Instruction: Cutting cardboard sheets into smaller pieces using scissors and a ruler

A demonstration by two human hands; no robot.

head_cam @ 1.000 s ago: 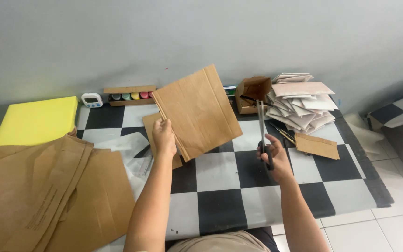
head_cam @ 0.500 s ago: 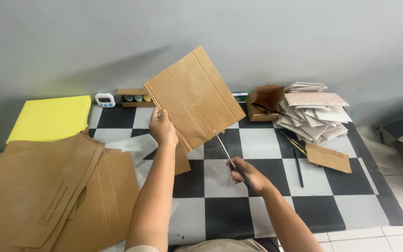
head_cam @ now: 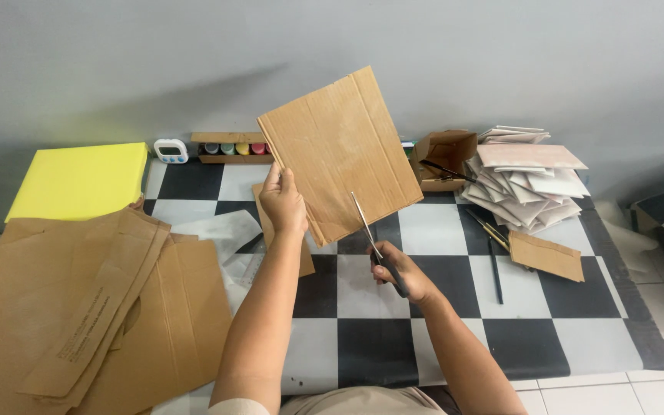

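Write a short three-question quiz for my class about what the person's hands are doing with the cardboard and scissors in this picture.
1. True or false: the left hand holds the cardboard sheet up off the checkered mat.
2. Which tool is in the right hand?
A. brush
B. scissors
C. ruler
3. Fill in: the scissors meet the sheet at its ____ edge.

Key
1. True; its fingers grip the sheet's lower left edge.
2. B; the blades point up toward the sheet.
3. Lower; how far the blades have entered cannot be told.
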